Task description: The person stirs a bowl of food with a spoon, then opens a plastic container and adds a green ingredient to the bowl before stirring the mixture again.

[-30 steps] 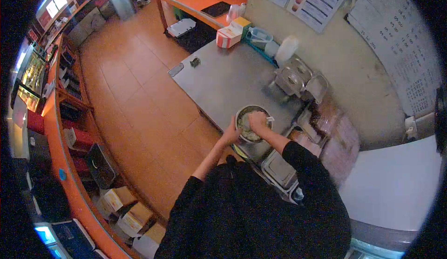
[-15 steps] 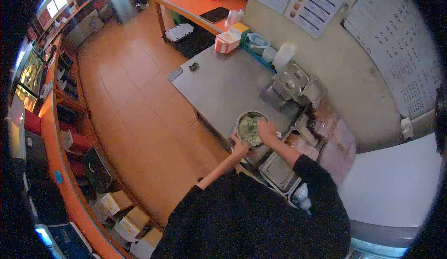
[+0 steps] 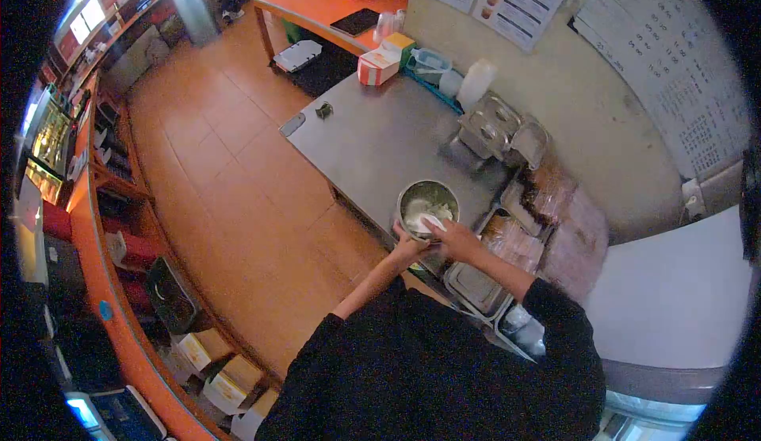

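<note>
A round metal bowl stands at the near edge of the steel table. Pale, greenish-white food lies in it, mostly toward the near right side. My left hand grips the bowl's near left rim, with the thumb up at the edge. Over the near right rim, my right hand is closed on a flat white tool, whose pale end reaches into the bowl. The tool's exact kind is too blurred to tell.
Right of the bowl are a lidded metal pan and plastic-wrapped packs. Steel containers line the wall on the steel table. A red-and-white carton stands at the far end. Tiled floor runs along the left.
My right hand has moved down from inside the bowl to its near rim, and the white tool now points into the bowl. My left hand stays at the rim. The view has shifted slightly.
</note>
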`<action>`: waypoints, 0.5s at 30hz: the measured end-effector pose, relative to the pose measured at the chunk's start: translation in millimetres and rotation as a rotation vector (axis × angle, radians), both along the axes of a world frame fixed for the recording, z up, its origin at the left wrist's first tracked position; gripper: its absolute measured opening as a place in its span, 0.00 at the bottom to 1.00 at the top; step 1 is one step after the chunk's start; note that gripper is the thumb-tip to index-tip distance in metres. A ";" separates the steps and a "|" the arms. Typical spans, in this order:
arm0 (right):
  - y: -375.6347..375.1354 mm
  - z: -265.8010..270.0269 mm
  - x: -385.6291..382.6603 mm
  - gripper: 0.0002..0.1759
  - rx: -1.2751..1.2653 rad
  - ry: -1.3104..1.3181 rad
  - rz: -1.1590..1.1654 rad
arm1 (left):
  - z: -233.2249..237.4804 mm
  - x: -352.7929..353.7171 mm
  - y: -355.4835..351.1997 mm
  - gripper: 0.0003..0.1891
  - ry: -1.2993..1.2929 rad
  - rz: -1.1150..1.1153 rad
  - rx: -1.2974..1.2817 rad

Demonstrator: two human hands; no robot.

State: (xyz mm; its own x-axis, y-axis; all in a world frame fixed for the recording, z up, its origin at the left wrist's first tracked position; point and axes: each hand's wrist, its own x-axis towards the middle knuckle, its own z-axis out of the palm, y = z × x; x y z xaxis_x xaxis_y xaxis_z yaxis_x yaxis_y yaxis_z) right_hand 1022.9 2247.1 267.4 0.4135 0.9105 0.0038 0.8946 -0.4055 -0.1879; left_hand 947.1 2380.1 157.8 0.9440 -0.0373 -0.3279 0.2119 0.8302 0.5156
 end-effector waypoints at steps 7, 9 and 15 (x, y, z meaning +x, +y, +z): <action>22.8 46.3 56.6 0.20 -0.325 0.166 -0.401 | 3.5 28.6 82.2 0.39 -0.047 -0.140 0.748; 44.7 42.3 56.5 0.13 -0.465 0.288 -0.439 | 41.0 38.7 85.3 0.34 -0.017 -0.228 1.064; 71.0 -45.1 48.0 0.10 -0.219 -0.152 -0.321 | 21.9 31.8 74.7 0.25 -0.264 -0.034 1.527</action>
State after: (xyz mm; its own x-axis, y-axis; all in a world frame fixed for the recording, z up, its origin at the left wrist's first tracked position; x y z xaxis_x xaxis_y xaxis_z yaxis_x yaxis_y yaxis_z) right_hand 1070.9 2318.1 222.3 0.6862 0.7215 -0.0922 0.7271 -0.6840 0.0585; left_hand 978.8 2454.8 179.6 0.9848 0.1442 0.0969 -0.0111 -0.5048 0.8632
